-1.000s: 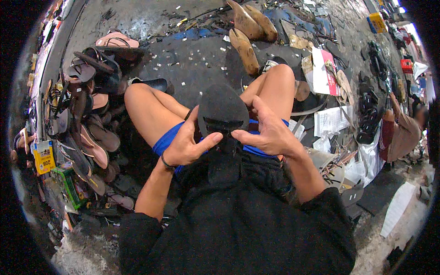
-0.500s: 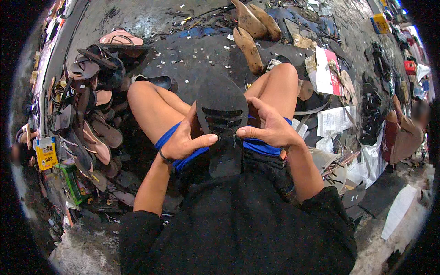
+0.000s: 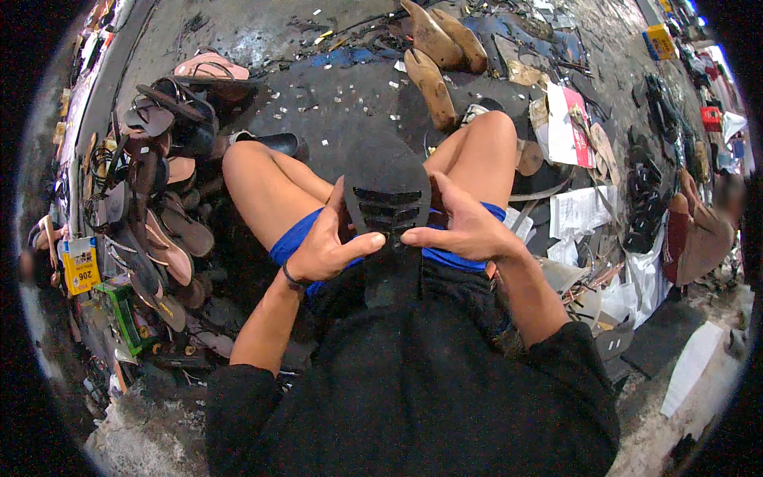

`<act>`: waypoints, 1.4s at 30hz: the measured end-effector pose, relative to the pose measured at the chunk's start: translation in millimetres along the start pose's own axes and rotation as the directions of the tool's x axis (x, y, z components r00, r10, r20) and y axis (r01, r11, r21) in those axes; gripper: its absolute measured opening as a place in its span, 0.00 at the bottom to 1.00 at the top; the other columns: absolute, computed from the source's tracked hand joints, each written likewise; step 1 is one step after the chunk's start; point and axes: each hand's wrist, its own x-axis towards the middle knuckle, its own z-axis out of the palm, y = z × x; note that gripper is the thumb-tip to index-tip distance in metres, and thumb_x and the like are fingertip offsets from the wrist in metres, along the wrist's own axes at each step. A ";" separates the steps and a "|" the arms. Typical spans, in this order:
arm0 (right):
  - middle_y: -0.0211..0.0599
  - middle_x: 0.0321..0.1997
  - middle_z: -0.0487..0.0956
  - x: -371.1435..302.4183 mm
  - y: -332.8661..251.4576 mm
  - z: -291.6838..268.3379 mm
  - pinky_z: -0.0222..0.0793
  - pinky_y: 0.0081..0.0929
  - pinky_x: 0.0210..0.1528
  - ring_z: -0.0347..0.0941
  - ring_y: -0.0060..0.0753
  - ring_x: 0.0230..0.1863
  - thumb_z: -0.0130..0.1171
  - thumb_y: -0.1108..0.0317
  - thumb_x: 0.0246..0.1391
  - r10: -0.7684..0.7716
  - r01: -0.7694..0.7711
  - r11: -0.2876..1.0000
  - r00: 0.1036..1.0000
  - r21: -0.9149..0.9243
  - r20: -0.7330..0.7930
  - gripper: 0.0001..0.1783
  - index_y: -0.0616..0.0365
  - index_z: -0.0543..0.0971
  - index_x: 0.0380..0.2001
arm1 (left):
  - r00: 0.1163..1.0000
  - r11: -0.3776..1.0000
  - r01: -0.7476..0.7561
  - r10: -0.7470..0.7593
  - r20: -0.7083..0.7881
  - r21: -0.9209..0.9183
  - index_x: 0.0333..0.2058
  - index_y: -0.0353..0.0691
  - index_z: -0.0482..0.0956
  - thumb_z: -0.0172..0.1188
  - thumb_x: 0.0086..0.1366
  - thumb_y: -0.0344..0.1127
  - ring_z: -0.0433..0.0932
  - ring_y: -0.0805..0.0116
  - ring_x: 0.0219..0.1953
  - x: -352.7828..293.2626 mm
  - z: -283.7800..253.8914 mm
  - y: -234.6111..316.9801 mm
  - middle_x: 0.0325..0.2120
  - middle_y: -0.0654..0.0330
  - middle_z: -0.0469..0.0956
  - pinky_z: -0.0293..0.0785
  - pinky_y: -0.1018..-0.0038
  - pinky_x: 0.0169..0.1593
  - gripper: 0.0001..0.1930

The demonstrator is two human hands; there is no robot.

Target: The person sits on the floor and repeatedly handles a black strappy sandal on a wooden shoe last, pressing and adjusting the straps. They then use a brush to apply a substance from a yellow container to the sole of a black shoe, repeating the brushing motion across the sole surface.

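Between my bent knees I hold a black sandal sole (image 3: 385,164), its broad rounded end pointing away from me. Several dark slots or bands run across its middle, and the near end blends into my black shirt. My left hand (image 3: 324,245) grips the left edge, with the thumb laid on top just below the slots. From the other side my right hand (image 3: 467,226) clasps the right edge, its thumb pressing near the same spot. The two thumb tips almost meet. Most of the other fingers are hidden beneath the sole.
A heap of sandals (image 3: 168,215) lies on the left, beside a yellow box (image 3: 80,265) and a green box (image 3: 119,314). Wooden shoe lasts (image 3: 430,86) rest beyond my right knee. White papers (image 3: 582,210) and scraps litter the right, where another person (image 3: 706,222) sits.
My thumbs have slid inward, closer together along the sole. The sole's far end looks slightly lower and more foreshortened. Both hands keep their grip.
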 end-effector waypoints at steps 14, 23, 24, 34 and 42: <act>0.53 0.58 0.73 0.5 -22.2 8.9 0.70 0.34 0.60 0.73 0.40 0.57 0.70 0.59 0.54 -0.043 0.034 0.987 0.998 -0.158 -0.052 0.43 0.72 0.60 0.63 | 0.985 0.991 -0.072 0.053 -0.163 -0.114 0.64 0.35 0.58 0.68 0.58 0.31 0.71 0.64 0.58 -8.6 12.3 12.4 0.55 0.54 0.72 0.65 0.66 0.63 0.39; 0.66 0.45 0.79 20.1 -38.7 -1.3 0.73 0.41 0.52 0.78 0.58 0.48 0.67 0.51 0.51 0.033 -0.031 0.990 0.999 -0.135 0.010 0.39 0.71 0.69 0.56 | 0.941 0.980 -0.070 0.003 -0.338 -0.185 0.58 0.34 0.67 0.64 0.63 0.33 0.74 0.69 0.53 0.1 21.4 24.6 0.49 0.58 0.76 0.69 0.71 0.58 0.27; 0.66 0.45 0.79 22.2 -35.0 2.6 0.73 0.40 0.52 0.79 0.56 0.48 0.67 0.52 0.52 0.011 -0.017 0.976 1.000 -0.216 -0.029 0.38 0.71 0.69 0.55 | 0.929 0.983 -0.090 0.025 -0.368 -0.161 0.58 0.34 0.67 0.63 0.63 0.33 0.74 0.69 0.52 0.0 22.2 19.3 0.49 0.59 0.76 0.70 0.71 0.57 0.26; 0.48 0.63 0.70 26.4 -2.2 40.3 0.61 0.36 0.66 0.66 0.40 0.64 0.61 0.52 0.62 -0.098 0.114 0.930 0.993 0.348 -0.064 0.39 0.70 0.61 0.65 | 0.847 0.434 -0.531 0.271 -0.457 -0.728 0.59 0.35 0.68 0.50 0.66 0.54 0.73 0.45 0.57 26.0 -3.7 58.1 0.55 0.48 0.75 0.71 0.51 0.61 0.32; 0.53 0.49 0.77 16.4 -63.6 69.5 0.74 0.37 0.52 0.78 0.52 0.48 0.69 0.66 0.51 -0.435 0.132 0.792 0.806 -0.596 -0.401 0.35 0.67 0.69 0.59 | 0.901 0.737 -0.431 0.321 -0.291 -0.521 0.65 0.36 0.60 0.51 0.70 0.60 0.71 0.55 0.61 34.5 -4.6 -16.5 0.61 0.49 0.69 0.65 0.61 0.66 0.37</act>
